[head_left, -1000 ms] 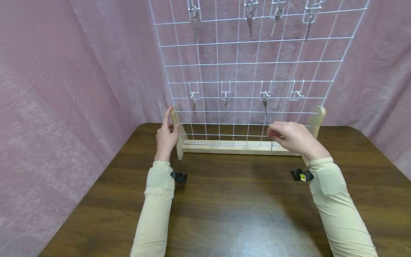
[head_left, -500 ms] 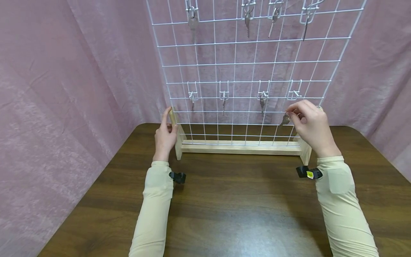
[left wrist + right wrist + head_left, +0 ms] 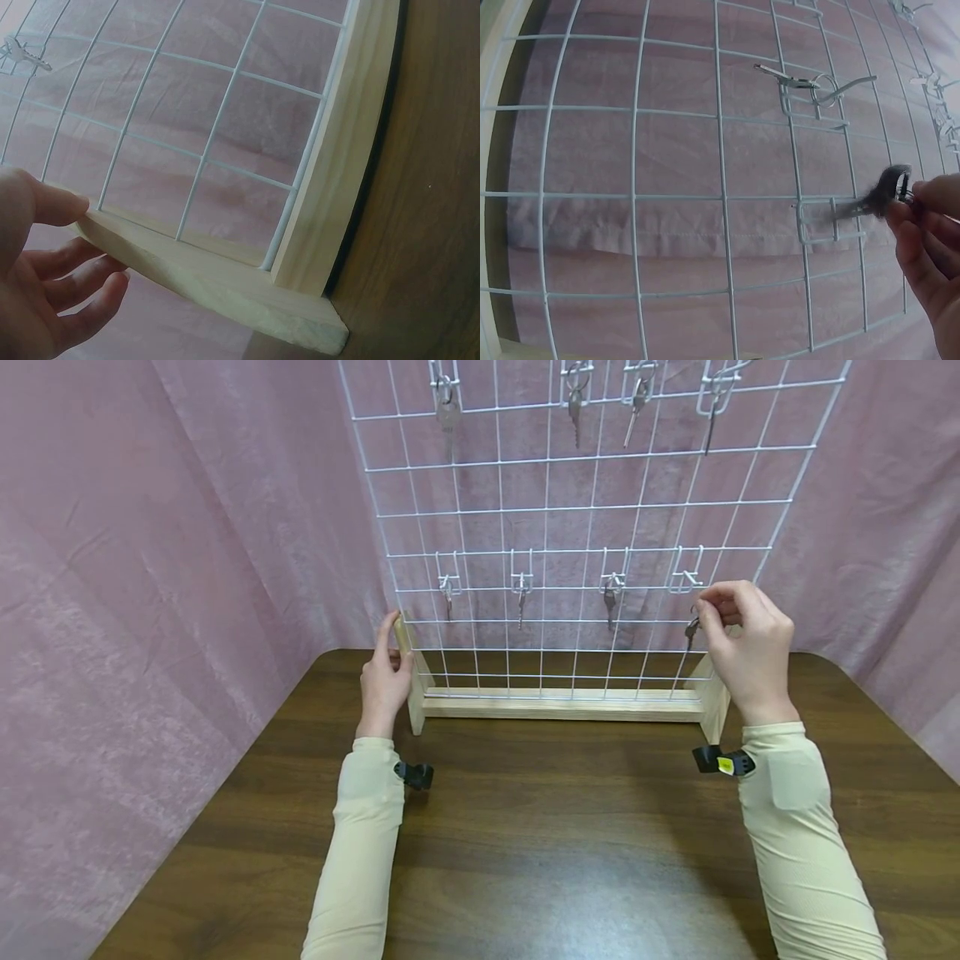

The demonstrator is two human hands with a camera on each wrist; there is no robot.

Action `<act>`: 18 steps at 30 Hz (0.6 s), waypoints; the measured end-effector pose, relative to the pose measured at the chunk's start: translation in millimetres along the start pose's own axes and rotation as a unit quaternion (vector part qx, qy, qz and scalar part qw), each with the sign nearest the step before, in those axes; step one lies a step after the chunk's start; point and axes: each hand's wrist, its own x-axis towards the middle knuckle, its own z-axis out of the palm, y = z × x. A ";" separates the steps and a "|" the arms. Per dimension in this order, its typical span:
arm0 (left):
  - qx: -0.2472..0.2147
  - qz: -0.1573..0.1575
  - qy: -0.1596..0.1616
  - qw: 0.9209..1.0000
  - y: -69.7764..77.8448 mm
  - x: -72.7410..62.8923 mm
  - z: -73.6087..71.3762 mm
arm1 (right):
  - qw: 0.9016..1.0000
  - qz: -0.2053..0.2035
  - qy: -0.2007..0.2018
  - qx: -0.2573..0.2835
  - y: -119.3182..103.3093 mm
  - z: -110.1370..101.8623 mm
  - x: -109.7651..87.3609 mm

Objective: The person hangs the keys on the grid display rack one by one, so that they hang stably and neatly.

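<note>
In the head view my right hand (image 3: 750, 643) pinches a key (image 3: 692, 628) by its ring, just below the bare hook (image 3: 686, 580) at the right of the lower row. The right wrist view shows this key (image 3: 877, 196) blurred, apart from the hook (image 3: 831, 221). My left hand (image 3: 385, 693) holds the left wooden side piece (image 3: 416, 677) of the rack near its top. Seen from the left wrist, the hand (image 3: 56, 277) has thumb and fingers on either side of that wooden piece (image 3: 217, 292). The white wire grid (image 3: 555, 510) stands upright in the wooden base (image 3: 562, 704).
Several keys hang along the upper row, among them a long one (image 3: 575, 414). Three keys hang on the lower row, the closest being a key (image 3: 610, 595) left of the bare hook. The brown table (image 3: 555, 835) lies in front; pink cloth (image 3: 210, 527) surrounds it.
My right hand has moved up and to the right with the key, from near the base to just below the bare hook. The left hand stays on the wooden side piece.
</note>
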 end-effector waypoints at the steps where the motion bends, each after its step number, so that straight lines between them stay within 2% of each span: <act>1: 0.000 0.000 0.000 1.000 0.0 0.0 0.1 | 1.000 0.000 0.002 -0.003 0.0 -0.3 0.2; 11: 0.005 0.005 0.004 1.000 -1.3 0.9 0.1 | 0.999 0.035 0.013 0.022 -4.0 0.1 2.1; 18: 0.002 0.011 0.003 1.000 -1.0 0.0 0.8 | 0.995 0.073 0.042 0.046 -2.9 2.9 1.9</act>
